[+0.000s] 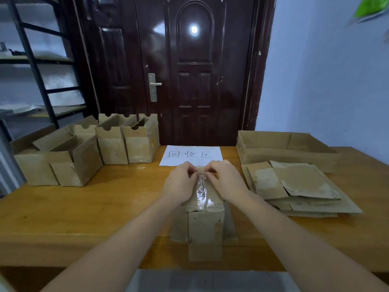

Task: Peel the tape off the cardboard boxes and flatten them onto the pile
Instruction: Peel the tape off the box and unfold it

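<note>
Box (205, 216) at the table's (84, 207) near edge — both hands picking at its tape (201, 191).
Left hand (182, 182) and right hand (226, 181) pinch the strip's far end; pulled too fast, it could snap or tear cardboard — pile (294, 186) waits at right.

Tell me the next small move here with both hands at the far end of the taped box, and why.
Probably pull the tape strip back toward the near end. Both the left hand and the right hand pinch at the far end of the box, where the clear tape looks crinkled and partly lifted, yet it remains stuck along the top seam. The flattened pile waits to the right.
</note>
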